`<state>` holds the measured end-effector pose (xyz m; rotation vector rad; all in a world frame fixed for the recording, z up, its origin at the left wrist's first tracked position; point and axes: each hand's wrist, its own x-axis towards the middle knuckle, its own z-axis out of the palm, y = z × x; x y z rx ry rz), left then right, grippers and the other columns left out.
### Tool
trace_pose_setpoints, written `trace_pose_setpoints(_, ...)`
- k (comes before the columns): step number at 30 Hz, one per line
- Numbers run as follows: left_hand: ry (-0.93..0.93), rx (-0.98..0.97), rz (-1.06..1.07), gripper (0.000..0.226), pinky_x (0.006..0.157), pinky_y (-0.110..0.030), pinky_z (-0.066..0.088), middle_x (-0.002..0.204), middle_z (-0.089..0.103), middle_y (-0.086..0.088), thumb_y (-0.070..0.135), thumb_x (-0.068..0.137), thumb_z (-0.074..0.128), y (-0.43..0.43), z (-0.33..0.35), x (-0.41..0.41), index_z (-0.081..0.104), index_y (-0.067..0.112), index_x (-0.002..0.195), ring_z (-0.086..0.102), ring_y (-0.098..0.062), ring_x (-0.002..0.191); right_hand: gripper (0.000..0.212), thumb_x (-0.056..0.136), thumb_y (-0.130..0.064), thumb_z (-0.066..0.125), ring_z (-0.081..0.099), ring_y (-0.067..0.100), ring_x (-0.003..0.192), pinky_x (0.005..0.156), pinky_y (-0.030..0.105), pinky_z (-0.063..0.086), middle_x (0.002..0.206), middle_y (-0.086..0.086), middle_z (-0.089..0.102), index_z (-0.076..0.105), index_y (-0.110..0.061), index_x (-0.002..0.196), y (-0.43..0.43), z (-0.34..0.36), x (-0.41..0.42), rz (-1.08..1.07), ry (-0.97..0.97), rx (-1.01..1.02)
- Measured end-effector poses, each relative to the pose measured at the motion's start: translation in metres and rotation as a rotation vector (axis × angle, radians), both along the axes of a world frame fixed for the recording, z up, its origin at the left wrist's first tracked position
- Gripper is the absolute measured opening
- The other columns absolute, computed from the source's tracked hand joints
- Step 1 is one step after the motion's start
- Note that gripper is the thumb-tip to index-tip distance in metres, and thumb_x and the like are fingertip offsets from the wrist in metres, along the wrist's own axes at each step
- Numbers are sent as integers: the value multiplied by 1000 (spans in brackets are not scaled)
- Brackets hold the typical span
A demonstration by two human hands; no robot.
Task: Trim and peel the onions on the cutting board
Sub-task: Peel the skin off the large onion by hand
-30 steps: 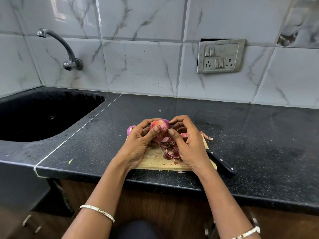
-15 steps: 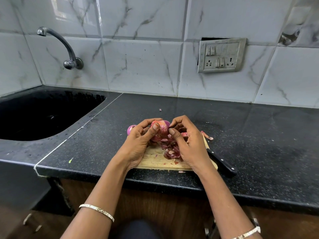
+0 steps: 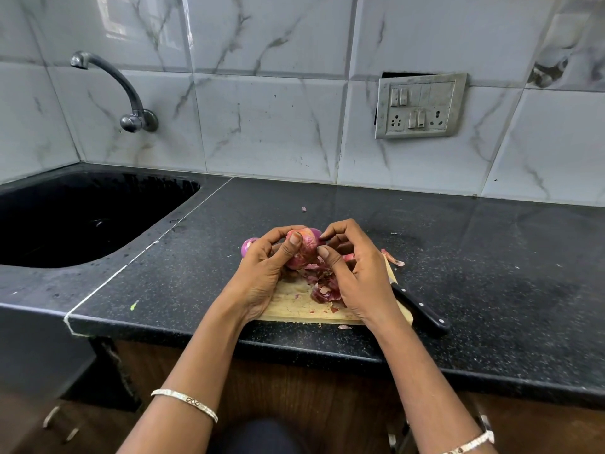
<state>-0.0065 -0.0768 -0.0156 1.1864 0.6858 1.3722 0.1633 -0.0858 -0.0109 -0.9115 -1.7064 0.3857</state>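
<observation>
A pinkish-red onion [image 3: 304, 249] is held above the wooden cutting board [image 3: 294, 303]. My left hand [image 3: 262, 273] grips it from the left, thumb across its front. My right hand [image 3: 353, 273] pinches its right side between thumb and fingertips. A second, purple onion [image 3: 248, 246] peeks out behind my left hand at the board's far left corner. A heap of reddish onion skins [image 3: 324, 286] lies on the board under my hands.
A black-handled knife [image 3: 422, 311] lies along the board's right edge, its blade hidden by my right hand. A loose skin [image 3: 393, 258] lies off the board to the right. The black sink [image 3: 82, 217] is at the left, with a tap [image 3: 131, 116] above it.
The onion has turned slightly in my hands and my fingers have shifted on it. The hands stay in the same place above the board.
</observation>
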Motion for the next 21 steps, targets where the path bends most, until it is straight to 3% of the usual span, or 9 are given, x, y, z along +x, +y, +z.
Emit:
trace_pose_setpoints(10, 35, 4, 30, 51, 59, -21, 54, 104, 74, -15, 33, 94, 59, -1, 0, 2, 61, -3, 131, 72, -17, 84, 10, 96, -11, 68, 62, 13, 86, 75, 20, 47, 91, -6, 64, 60, -17, 99, 0, 0, 0, -31, 37, 0)
trace_pose_setpoints(16, 71, 9, 50, 49, 58, -22, 53, 105, 73, -17, 35, 96, 58, 1, -2, 0, 63, -1, 129, 70, -20, 85, 10, 95, -13, 69, 61, 14, 87, 74, 22, 47, 94, -4, 63, 63, -21, 96, 0, -1, -1, -49, -6, 18)
trace_pose_setpoints(21, 34, -33, 75, 63, 56, -23, 53, 106, 69, -20, 47, 88, 63, 3, -3, 0, 62, -1, 129, 67, -24, 83, 12, 93, -9, 69, 59, 12, 87, 75, 29, 48, 91, -7, 62, 65, -20, 92, 3, -4, -1, -79, -72, 1)
